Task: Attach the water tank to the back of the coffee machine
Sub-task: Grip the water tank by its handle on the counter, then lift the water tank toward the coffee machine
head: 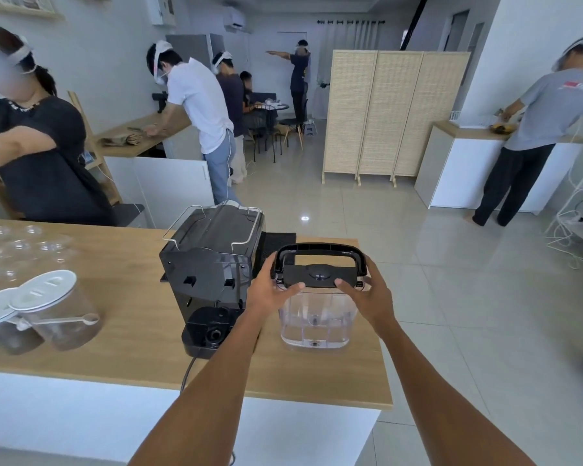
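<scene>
Head view looked down on a light wooden tabletop [122, 334] that filled the lower left and centre of the frame. At the far left edge, clear plastic cups [21, 247] stood in a cluster, hard to tell apart. Just below them sat two clear round jars with white lids [44, 314], side by side and touching, each holding a brown layer at the bottom; a white spoon [71, 320] lay across the front of the nearer jar.

Near the centre stood the black coffee machine [209, 264], its back turned toward the camera, a wire rail around its top and a black cord [187, 371] running from its base down over the tabletop's near edge. A black ribbed mat [278, 245] lay just behind it on the right.

Right of the machine, the clear plastic water tank with a black lid and black arched handle [317, 317] stood upright on the tabletop, just beside the machine but apart from it, not attached. The left hand [270, 290] gripped the tank's left upper edge, thumb on the lid's front. The right hand [367, 294] gripped the right upper edge, thumb on the lid and fingers curled around the far side.

At the upper right of the frame a folding woven screen [394, 116] stood on the tiled floor [451, 297].
</scene>
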